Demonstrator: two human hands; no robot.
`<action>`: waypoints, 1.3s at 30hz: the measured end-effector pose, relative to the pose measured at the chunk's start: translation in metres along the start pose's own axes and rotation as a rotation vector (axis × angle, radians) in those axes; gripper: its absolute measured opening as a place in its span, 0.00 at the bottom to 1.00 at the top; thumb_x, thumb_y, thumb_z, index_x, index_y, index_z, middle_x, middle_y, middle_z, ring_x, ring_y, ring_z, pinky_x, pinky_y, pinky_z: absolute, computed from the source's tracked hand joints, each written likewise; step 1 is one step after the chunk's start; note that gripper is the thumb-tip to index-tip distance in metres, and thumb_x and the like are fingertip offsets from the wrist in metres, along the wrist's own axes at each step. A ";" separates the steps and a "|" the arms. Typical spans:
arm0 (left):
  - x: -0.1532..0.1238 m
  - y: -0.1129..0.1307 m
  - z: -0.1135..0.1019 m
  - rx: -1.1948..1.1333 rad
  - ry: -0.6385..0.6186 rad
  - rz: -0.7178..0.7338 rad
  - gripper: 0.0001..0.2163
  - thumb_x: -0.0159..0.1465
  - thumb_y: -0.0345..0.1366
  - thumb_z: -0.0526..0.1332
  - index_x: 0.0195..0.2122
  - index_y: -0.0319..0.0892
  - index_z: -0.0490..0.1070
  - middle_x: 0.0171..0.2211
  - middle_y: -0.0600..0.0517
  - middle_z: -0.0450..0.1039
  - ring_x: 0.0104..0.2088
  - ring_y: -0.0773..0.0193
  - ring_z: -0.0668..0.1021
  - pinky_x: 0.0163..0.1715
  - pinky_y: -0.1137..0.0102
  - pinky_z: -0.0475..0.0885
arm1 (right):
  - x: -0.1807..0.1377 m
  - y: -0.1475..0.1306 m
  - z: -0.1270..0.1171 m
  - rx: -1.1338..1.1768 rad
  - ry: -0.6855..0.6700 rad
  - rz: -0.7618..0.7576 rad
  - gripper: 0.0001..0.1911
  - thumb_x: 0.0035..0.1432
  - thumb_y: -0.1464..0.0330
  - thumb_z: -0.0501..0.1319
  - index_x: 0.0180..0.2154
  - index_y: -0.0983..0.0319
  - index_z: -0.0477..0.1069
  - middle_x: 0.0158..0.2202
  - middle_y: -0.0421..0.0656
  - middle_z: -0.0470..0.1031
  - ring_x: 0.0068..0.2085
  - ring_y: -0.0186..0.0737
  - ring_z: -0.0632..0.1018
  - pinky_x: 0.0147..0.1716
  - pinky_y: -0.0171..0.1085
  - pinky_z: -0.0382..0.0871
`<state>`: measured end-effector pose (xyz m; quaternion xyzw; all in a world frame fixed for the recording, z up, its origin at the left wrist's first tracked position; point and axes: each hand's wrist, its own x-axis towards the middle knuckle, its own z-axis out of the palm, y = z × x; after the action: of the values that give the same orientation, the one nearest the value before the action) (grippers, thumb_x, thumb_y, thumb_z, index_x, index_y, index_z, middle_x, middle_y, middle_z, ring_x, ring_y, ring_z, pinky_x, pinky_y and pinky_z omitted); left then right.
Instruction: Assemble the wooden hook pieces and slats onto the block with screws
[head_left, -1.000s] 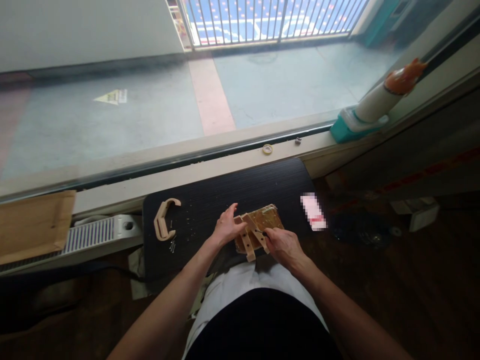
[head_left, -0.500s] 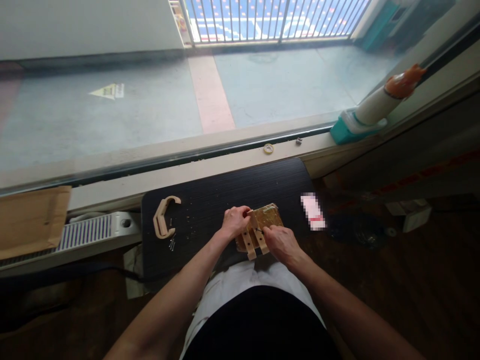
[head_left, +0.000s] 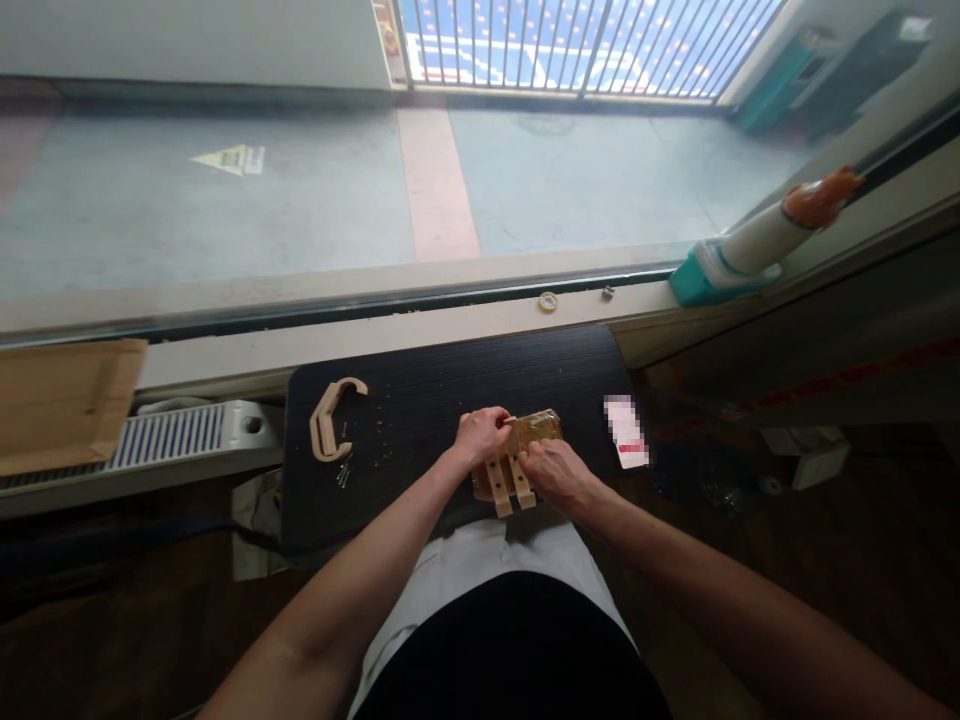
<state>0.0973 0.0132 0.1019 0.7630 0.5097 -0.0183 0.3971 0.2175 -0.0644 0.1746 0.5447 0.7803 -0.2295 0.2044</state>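
A light wooden piece with two arms and dark holes point(head_left: 498, 488) lies on a flat pad wrapped in clear and brown tape point(head_left: 541, 425), close to the table's near edge. My left hand point(head_left: 484, 434) is closed on the far end of the wooden piece. My right hand point(head_left: 553, 468) is closed over the right arm of the wooden piece, its knuckles up. Whatever its fingers grip is hidden beneath them. Off to the left lies a C-shaped wooden part point(head_left: 324, 425), with several screws point(head_left: 343, 474) beside it.
The dark table point(head_left: 420, 385) stands against a window sill point(head_left: 360, 338). A phone-like blurred item point(head_left: 625, 430) lies at its right edge. On the sill are a tape roll point(head_left: 548, 301) and a teal holder point(head_left: 705, 275). A radiator point(head_left: 187, 440) and cardboard point(head_left: 67, 405) are at left.
My right hand has turned, hiding the small dark thing that showed at its fingertips. My left hand stays on the wooden piece. The view has shifted slightly.
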 end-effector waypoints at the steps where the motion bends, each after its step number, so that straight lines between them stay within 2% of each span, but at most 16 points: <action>1: 0.000 0.000 0.000 -0.001 0.001 -0.003 0.12 0.59 0.40 0.55 0.38 0.46 0.76 0.37 0.52 0.78 0.40 0.61 0.77 0.43 0.70 0.67 | 0.002 0.001 -0.002 0.007 -0.015 0.010 0.16 0.58 0.78 0.48 0.37 0.69 0.74 0.36 0.53 0.77 0.37 0.46 0.77 0.34 0.37 0.68; 6: 0.000 0.002 0.000 -0.007 0.014 0.014 0.12 0.58 0.41 0.55 0.39 0.46 0.76 0.37 0.52 0.78 0.40 0.61 0.77 0.42 0.70 0.67 | 0.004 -0.001 -0.006 0.084 -0.101 0.141 0.15 0.60 0.75 0.48 0.36 0.66 0.74 0.34 0.51 0.78 0.37 0.44 0.78 0.34 0.35 0.68; 12: 0.001 0.003 0.001 -0.015 0.010 0.011 0.13 0.58 0.42 0.55 0.38 0.47 0.76 0.37 0.51 0.78 0.39 0.61 0.77 0.43 0.69 0.67 | 0.003 -0.013 0.003 0.088 -0.073 0.191 0.15 0.58 0.78 0.48 0.36 0.67 0.74 0.35 0.53 0.77 0.38 0.43 0.78 0.33 0.35 0.67; 16: 0.001 0.004 0.002 -0.020 0.010 0.002 0.12 0.59 0.42 0.55 0.38 0.48 0.76 0.38 0.52 0.78 0.41 0.61 0.77 0.44 0.69 0.66 | 0.007 -0.004 0.009 0.203 -0.079 0.400 0.16 0.61 0.68 0.48 0.35 0.64 0.74 0.35 0.51 0.78 0.38 0.45 0.78 0.33 0.36 0.67; 18: 0.001 0.004 0.002 -0.016 0.014 0.001 0.12 0.59 0.42 0.55 0.38 0.48 0.76 0.38 0.52 0.78 0.41 0.61 0.77 0.44 0.69 0.66 | 0.006 0.001 0.009 0.236 -0.078 0.453 0.18 0.62 0.65 0.47 0.35 0.63 0.74 0.36 0.49 0.78 0.39 0.44 0.78 0.34 0.36 0.67; 21: 0.000 0.003 0.000 0.001 0.013 -0.002 0.12 0.58 0.41 0.55 0.38 0.48 0.76 0.37 0.52 0.78 0.40 0.61 0.77 0.44 0.69 0.66 | 0.003 0.002 0.004 0.193 -0.050 0.407 0.14 0.61 0.66 0.49 0.38 0.62 0.73 0.36 0.48 0.77 0.39 0.44 0.78 0.34 0.36 0.67; 26: -0.001 0.002 -0.002 0.009 0.008 -0.015 0.12 0.58 0.41 0.55 0.38 0.47 0.75 0.38 0.51 0.78 0.40 0.60 0.77 0.43 0.68 0.67 | 0.001 -0.009 -0.004 -0.005 -0.006 0.138 0.14 0.59 0.77 0.49 0.38 0.66 0.73 0.36 0.52 0.77 0.38 0.43 0.78 0.34 0.35 0.67; 28: -0.002 0.001 -0.001 0.002 0.015 -0.022 0.12 0.58 0.42 0.55 0.38 0.47 0.75 0.38 0.50 0.78 0.40 0.60 0.77 0.43 0.68 0.67 | 0.004 -0.012 -0.002 -0.025 -0.015 0.096 0.15 0.58 0.78 0.49 0.37 0.68 0.74 0.37 0.54 0.77 0.39 0.44 0.78 0.34 0.35 0.67; 31: -0.003 0.002 -0.001 -0.006 0.023 -0.024 0.12 0.58 0.42 0.55 0.38 0.47 0.76 0.38 0.51 0.78 0.41 0.60 0.77 0.44 0.68 0.66 | 0.007 -0.011 0.005 0.019 -0.039 0.176 0.14 0.58 0.77 0.49 0.36 0.68 0.74 0.35 0.53 0.77 0.38 0.44 0.78 0.34 0.35 0.67; 35: -0.003 0.002 -0.001 0.001 0.027 -0.018 0.12 0.58 0.41 0.55 0.38 0.48 0.76 0.38 0.52 0.78 0.41 0.61 0.77 0.44 0.69 0.66 | 0.007 -0.006 0.015 0.121 -0.056 0.356 0.16 0.62 0.68 0.48 0.36 0.63 0.74 0.36 0.50 0.78 0.39 0.44 0.78 0.34 0.35 0.68; 37: -0.004 0.001 -0.001 0.008 0.031 -0.008 0.12 0.58 0.41 0.55 0.38 0.48 0.76 0.38 0.52 0.78 0.40 0.61 0.77 0.43 0.69 0.67 | 0.004 -0.005 0.016 0.130 -0.057 0.376 0.16 0.62 0.67 0.48 0.38 0.63 0.74 0.37 0.50 0.78 0.40 0.44 0.78 0.35 0.36 0.68; 39: -0.003 0.000 -0.001 0.013 0.034 0.004 0.12 0.58 0.41 0.55 0.38 0.48 0.76 0.38 0.52 0.78 0.40 0.60 0.77 0.43 0.68 0.67 | 0.001 -0.007 0.014 0.096 -0.048 0.343 0.15 0.62 0.70 0.48 0.40 0.63 0.73 0.37 0.50 0.78 0.39 0.44 0.78 0.35 0.37 0.68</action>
<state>0.0956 0.0112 0.1042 0.7667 0.5148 -0.0081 0.3835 0.2119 -0.0734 0.1638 0.6734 0.6589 -0.2412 0.2330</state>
